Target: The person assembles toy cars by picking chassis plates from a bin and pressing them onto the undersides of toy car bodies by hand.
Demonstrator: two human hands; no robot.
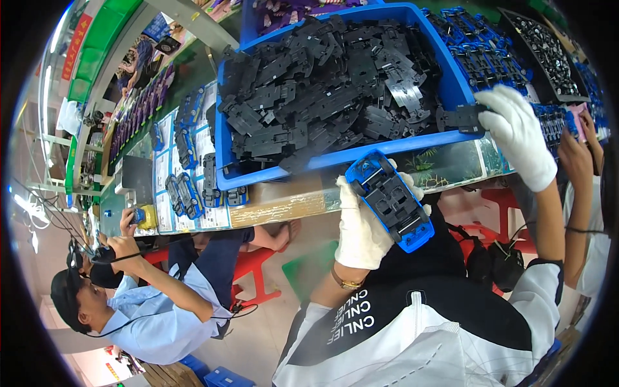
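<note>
My left hand [364,235], in a white glove, grips a blue toy car body [414,238] turned upside down, its black inner parts and axles facing up. It is just in front of the bin's near wall. My gloved right hand [517,135] pinches the end of a flat black plastic car base plate [463,120] at the bin's right corner. Many similar black base plates [322,90] lie heaped in the large blue bin [412,143]. The plate and the car body are apart.
Blue toy cars [187,193] sit on printed sheets left of the bin. More cars [480,61] and a black tray of small shiny parts [545,51] are at the right. Co-workers sit on both sides; one in a light blue shirt [161,322] is at left.
</note>
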